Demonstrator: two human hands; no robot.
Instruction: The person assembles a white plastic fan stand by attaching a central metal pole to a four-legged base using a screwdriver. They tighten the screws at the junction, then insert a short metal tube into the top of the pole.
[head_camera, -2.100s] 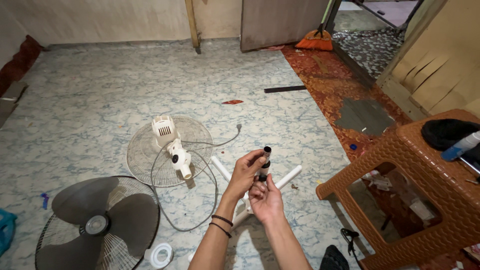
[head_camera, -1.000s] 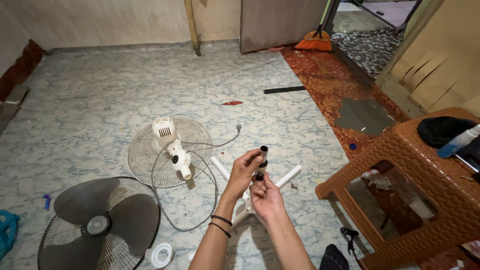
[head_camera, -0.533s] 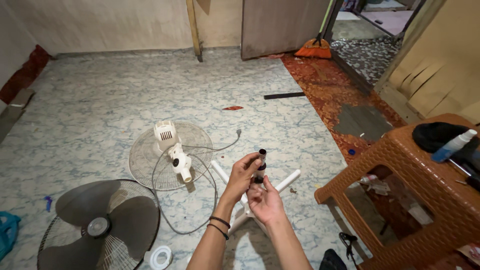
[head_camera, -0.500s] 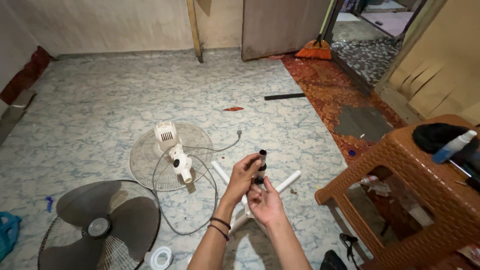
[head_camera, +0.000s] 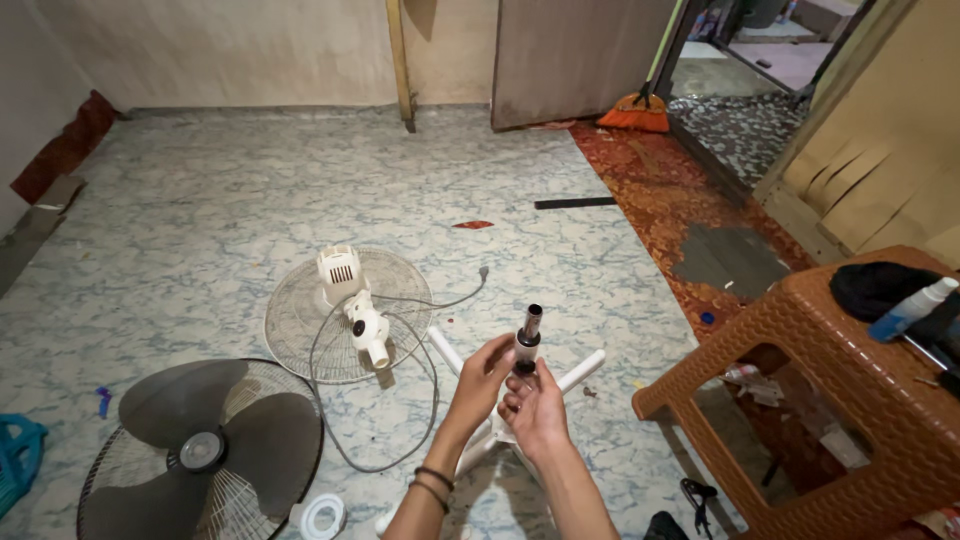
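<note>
**Both hands on the fan pole**

Your left hand (head_camera: 484, 367) and your right hand (head_camera: 533, 398) meet near the middle of the scene, close to you. Between them stands the short dark metal pole with a grey collar (head_camera: 527, 340). It is upright, and its open top sticks out above your fingers.

Your left-hand fingers (head_camera: 500, 352) curl around the pole from the left, just under the collar, and grip it. Your right-hand fingers (head_camera: 525, 381) are pressed against the bottom of the pole from the near side. They look closed on it too, but the exact hold is partly hidden.

Right under your hands lies the white plastic cross-shaped fan base (head_camera: 580, 369) on the pale marbled floor (head_camera: 250, 180). One leg points far and right, another far and left.

To the left, a bit farther away, the white fan motor with its grey cord (head_camera: 360, 315) rests on a round white wire grille (head_camera: 300, 330). Near and left lies the dark grey fan blade in its other wire grille (head_camera: 200, 450). A small white plastic ring (head_camera: 318, 516) sits just beside it.

On the right stands a brown woven plastic stool (head_camera: 840, 390), with a black cloth (head_camera: 880, 285) on top.
</note>
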